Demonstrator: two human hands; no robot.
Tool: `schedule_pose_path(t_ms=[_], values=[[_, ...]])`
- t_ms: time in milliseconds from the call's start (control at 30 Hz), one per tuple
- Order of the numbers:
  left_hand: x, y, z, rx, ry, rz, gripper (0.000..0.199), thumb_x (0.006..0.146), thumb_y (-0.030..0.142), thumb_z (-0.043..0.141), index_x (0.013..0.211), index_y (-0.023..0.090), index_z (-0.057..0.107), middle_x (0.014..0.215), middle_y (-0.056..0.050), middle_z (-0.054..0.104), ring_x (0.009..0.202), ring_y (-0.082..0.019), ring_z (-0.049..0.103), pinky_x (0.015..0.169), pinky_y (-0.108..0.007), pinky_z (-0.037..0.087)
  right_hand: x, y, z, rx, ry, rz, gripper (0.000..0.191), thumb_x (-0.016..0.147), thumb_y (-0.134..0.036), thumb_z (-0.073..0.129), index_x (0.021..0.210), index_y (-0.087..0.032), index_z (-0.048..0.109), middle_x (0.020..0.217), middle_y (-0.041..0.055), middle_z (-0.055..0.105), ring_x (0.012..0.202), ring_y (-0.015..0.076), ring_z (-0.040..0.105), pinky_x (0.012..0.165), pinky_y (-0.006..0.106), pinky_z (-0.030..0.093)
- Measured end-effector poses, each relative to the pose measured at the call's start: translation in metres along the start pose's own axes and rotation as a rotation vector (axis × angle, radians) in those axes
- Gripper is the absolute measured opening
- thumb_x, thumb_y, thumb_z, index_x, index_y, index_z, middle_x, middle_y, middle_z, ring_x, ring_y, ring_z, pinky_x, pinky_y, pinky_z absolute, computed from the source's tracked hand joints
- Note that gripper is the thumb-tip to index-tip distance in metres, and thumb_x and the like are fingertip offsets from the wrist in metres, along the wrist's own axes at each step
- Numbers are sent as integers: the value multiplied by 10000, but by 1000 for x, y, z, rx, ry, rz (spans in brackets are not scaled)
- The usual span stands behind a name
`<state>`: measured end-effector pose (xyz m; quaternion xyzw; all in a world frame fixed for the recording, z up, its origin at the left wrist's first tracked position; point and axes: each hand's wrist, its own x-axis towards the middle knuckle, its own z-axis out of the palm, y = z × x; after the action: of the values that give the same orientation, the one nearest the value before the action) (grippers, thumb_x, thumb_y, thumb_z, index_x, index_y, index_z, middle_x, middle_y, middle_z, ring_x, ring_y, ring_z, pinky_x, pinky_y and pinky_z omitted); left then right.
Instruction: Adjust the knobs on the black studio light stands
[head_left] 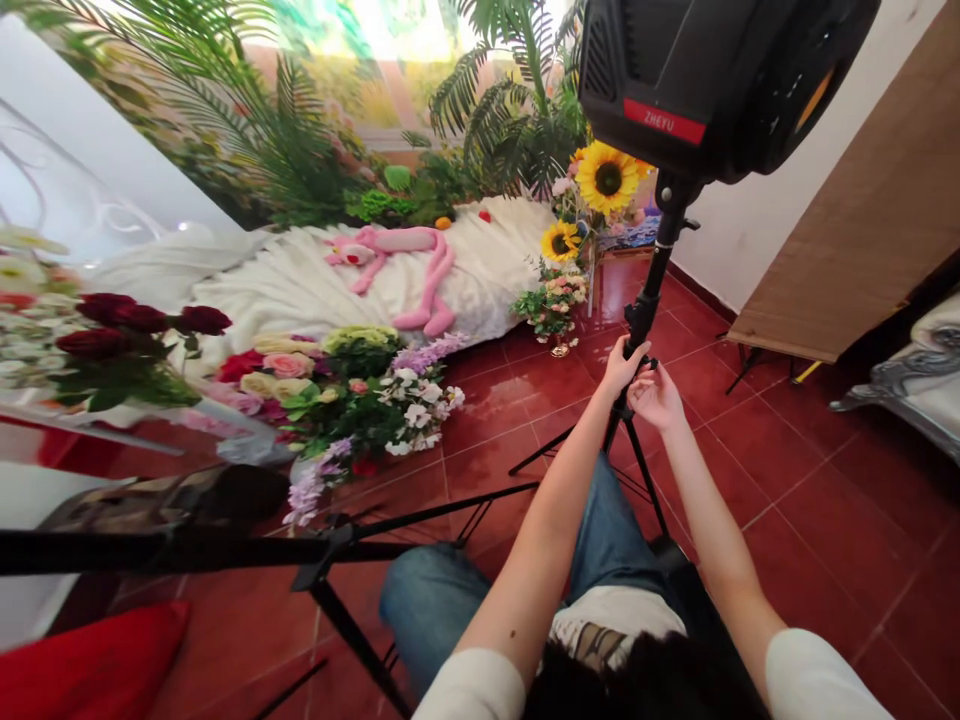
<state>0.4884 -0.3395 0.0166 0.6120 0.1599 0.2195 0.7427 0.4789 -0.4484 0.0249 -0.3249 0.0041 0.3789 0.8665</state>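
Note:
A large black studio light with a red label tops a black stand in front of me. My left hand is wrapped round the pole of this stand, just below a collar. Beside it, on the right of the pole, my right hand has its fingers bent and pressed at a small black knob. The stand's legs spread on the floor below my hands, partly hidden by my forearms.
Another black stand crosses the lower left, near my knee. Flowers lie before a white-draped platform with a pink plush toy. Sunflowers stand behind the pole. A brown panel and an ornate seat are right.

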Motion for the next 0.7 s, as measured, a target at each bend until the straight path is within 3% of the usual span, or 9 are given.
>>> schedule_pose_path(t_ms=[200, 533, 633, 700], values=[[5, -7, -1, 10, -27, 57, 162, 808, 249, 715, 915, 191, 609, 831, 21, 629, 751, -73, 580, 762, -193, 471, 5, -2, -6, -49, -70, -50, 203, 864, -384, 704, 758, -225, 637, 573, -92, 640, 421, 44, 466, 581, 178, 511], [6, -14, -1, 51, -32, 108, 196, 815, 327, 697, 941, 199, 620, 837, 14, 635, 763, -92, 587, 768, -220, 483, 8, -8, 2, 7, 174, 24, 245, 955, -333, 557, 757, -215, 637, 654, -54, 728, 338, 36, 279, 509, 181, 483], [8, -15, -1, 51, -35, 108, 195, 812, 329, 700, 932, 197, 622, 841, 13, 640, 776, -94, 594, 784, -223, 486, 13, -6, -2, -238, 206, -92, 211, 911, -362, 596, 755, -221, 611, 672, -38, 719, 366, 48, 315, 536, 204, 493], [9, -16, -1, 27, -48, 116, 189, 809, 318, 701, 926, 192, 622, 862, 10, 650, 795, -94, 606, 819, -232, 493, 14, -3, -8, -514, 264, -251, 183, 856, -383, 642, 771, -230, 588, 695, -22, 705, 432, 70, 432, 564, 221, 499]])
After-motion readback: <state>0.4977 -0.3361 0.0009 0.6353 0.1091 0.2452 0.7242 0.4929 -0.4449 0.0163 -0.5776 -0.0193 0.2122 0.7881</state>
